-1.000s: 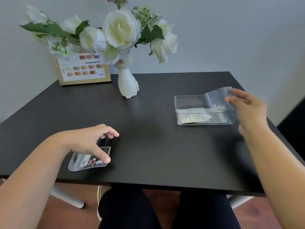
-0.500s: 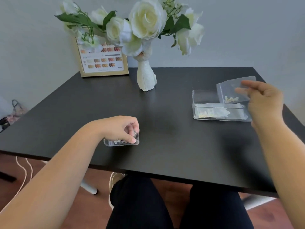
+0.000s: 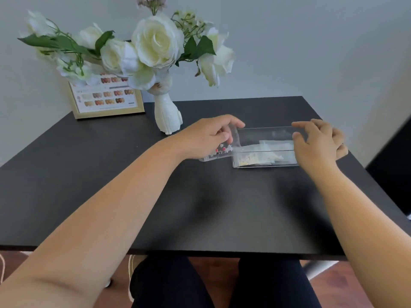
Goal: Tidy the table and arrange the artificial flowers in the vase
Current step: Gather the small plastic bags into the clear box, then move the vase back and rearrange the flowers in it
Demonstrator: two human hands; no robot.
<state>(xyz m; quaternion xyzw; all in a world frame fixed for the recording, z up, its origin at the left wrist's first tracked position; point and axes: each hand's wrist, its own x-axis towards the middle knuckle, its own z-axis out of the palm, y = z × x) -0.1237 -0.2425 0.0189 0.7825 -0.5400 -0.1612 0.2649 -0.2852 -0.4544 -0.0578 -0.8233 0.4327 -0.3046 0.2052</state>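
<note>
Clear packet [image 3: 219,152] carried by left hand [image 3: 206,138] fingers to tray [image 3: 265,162]; right hand [image 3: 318,142] now empty, fingers spread.

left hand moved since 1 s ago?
Yes. The left hand carried its small bag from the table's near-left edge to the clear box, right of the vase.

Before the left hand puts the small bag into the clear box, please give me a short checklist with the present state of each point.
1. Left hand holds the small bag: ok.
2. Bag is at the left end of the clear box, not yet inside: ok.
3. Box is open on top: ok.
4. Room left in the box beside the packets: cannot tell.
5. Right hand steadies the box: cannot tell, contact unclear.
6. Vase stands clear of both hands: ok.
</note>
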